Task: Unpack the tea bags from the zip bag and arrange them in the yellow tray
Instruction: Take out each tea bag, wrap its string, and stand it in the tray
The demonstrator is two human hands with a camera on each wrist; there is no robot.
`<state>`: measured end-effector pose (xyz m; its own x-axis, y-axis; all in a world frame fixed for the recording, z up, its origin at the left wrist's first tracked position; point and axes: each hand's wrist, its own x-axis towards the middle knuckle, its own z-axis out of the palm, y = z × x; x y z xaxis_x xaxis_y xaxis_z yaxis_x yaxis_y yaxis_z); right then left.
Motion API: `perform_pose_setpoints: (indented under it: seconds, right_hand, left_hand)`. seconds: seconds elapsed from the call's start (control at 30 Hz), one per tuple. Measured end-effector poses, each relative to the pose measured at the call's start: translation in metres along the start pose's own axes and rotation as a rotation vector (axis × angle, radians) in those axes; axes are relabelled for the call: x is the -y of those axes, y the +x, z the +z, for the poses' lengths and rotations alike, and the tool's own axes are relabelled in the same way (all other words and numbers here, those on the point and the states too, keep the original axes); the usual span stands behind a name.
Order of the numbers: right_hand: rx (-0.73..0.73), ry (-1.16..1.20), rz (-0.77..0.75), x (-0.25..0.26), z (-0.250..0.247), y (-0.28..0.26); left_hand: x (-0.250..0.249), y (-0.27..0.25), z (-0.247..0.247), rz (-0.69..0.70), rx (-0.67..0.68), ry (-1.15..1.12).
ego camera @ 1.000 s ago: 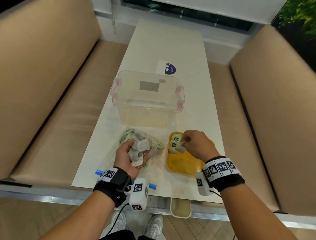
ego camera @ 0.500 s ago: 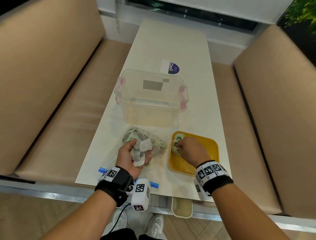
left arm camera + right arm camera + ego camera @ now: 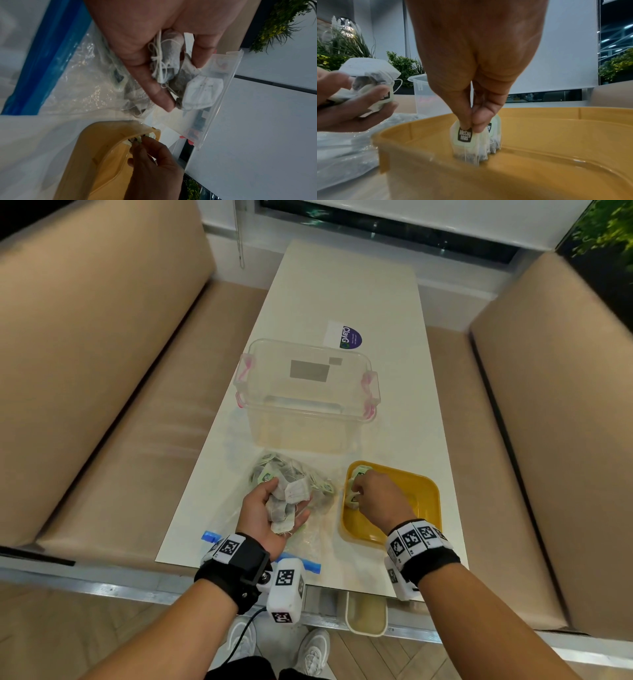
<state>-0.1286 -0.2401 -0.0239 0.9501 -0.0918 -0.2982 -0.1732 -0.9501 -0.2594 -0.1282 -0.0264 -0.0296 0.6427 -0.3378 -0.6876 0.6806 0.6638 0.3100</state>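
My left hand lies palm up over the clear zip bag and cups a bunch of tea bags, seen close in the left wrist view. More tea bags lie in the zip bag beyond it. My right hand reaches into the far left corner of the yellow tray and pinches a tea bag by its top, standing it upright on the tray floor. Another tea bag stands right behind it.
An empty clear plastic box with pink latches stands just beyond the zip bag and tray. A sticker lies farther up the white table. Beige bench seats flank the table on both sides.
My right hand has carried its tea bag down from above the tray's left edge into the tray's far left corner. My left hand has stayed put with its bunch.
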Motion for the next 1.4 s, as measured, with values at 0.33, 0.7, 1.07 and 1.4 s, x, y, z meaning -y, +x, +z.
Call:
perform_pose_setpoints:
  seconds: [0.33, 0.7, 1.07, 1.4]
  right_hand:
    - [-0.236, 0.234, -0.053, 0.017, -0.017, -0.020]
    - [-0.167, 0.110, -0.351, 0.084, 0.004, -0.050]
    - [-0.240, 0.198, -0.270, 0.088, -0.001, -0.054]
    - [-0.156, 0.078, 0.032, 0.020, -0.052, -0.045]
  left_hand:
    - [0.001, 0.001, -0.002, -0.002, -0.015, -0.008]
    - [0.007, 0.001, 0.004, 0.027, 0.029, -0.029]
    - [0.008, 0.005, -0.004, 0.038, 0.040, 0.001]
    - [0.001, 0.006, -0.013, 0.065, 0.001, 0.041]
